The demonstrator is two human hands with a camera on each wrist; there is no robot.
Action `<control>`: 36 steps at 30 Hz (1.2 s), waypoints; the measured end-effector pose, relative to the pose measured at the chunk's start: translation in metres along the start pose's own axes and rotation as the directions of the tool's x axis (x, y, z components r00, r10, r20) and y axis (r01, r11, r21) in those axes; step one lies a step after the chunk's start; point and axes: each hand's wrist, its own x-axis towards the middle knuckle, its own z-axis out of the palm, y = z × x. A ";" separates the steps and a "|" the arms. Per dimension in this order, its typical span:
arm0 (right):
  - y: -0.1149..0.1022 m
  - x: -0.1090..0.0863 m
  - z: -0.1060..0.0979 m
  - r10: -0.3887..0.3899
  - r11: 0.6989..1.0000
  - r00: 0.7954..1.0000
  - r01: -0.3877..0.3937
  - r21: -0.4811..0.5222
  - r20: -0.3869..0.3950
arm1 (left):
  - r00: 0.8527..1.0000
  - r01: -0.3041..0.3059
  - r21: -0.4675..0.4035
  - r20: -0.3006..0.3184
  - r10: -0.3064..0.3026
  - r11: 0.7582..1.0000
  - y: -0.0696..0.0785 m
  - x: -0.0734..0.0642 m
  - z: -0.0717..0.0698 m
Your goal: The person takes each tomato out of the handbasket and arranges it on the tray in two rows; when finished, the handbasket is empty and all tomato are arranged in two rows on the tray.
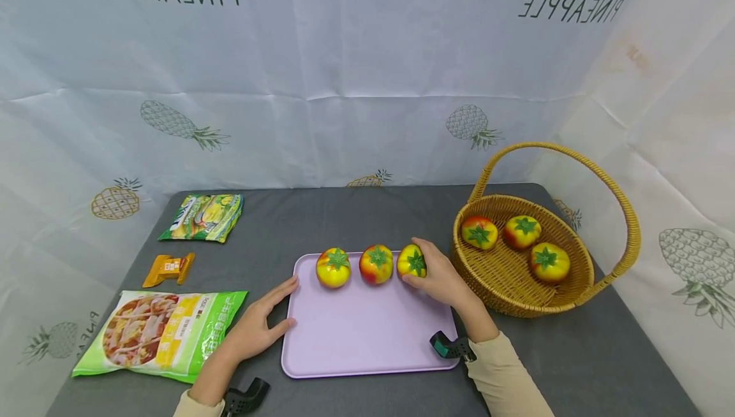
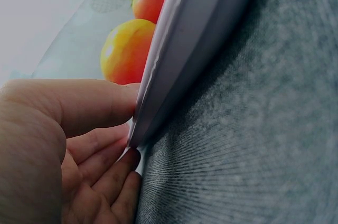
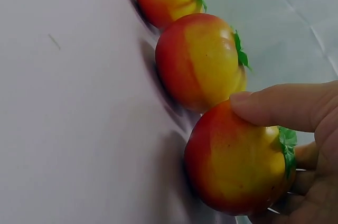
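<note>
Head view's got your right hand (image 1: 441, 280) pinching a red-yellow fruit (image 1: 410, 261) by the far right corner of the tray (image 1: 367, 340), your left hand (image 1: 254, 328) spread against its left rim. Imo brace that rim lightly and let go slowly, or the fruit might roll.

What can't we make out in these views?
- Head: part of the held fruit, behind the right hand.
- Head: fine print on the orange packet, too small to read.
- Left wrist: part of the leftmost fruit, behind the tray.
- Right wrist: that same fruit's top, cut off by the upper edge.
</note>
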 end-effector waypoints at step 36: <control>0.011 0.003 -0.001 0.014 0.998 1.000 -0.012 0.067 -0.028 | 1.000 -0.015 -0.013 -0.004 0.015 1.000 0.000 0.000 0.000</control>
